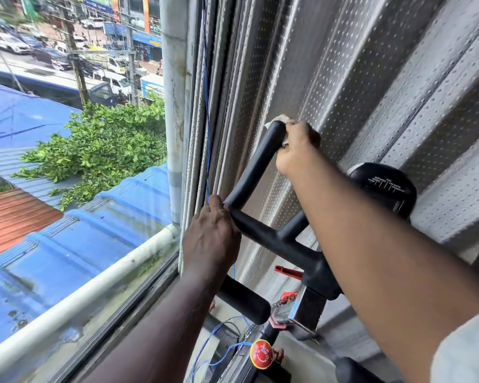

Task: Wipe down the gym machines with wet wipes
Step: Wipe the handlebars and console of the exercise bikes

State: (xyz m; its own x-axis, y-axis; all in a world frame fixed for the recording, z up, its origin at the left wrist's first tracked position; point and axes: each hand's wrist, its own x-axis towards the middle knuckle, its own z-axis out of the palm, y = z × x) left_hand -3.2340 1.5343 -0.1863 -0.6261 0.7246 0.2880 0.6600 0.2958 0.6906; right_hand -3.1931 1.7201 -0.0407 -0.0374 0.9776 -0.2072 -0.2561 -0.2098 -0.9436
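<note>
1. My right hand (297, 146) is curled round the far tip of the bar (253, 172), with the wipe (284, 118) pinched between palm and bar. A pale edge of the wipe pokes out above my knuckles.
2. My left hand (209, 239) grips the near-left bend of the bar, fingers wrapped over the black foam.
3. The console (385, 190) sits right of the bar, behind my right forearm, its white lettering too small to read fully.
4. The red knob (261, 354) is below the bar, on the frame.
5. A blue cable (208, 134) hangs just left of the bar, passing behind my left hand.
6. The window (67, 189) lies left of the bar, and perforated panels (371, 78) stand behind it.
</note>
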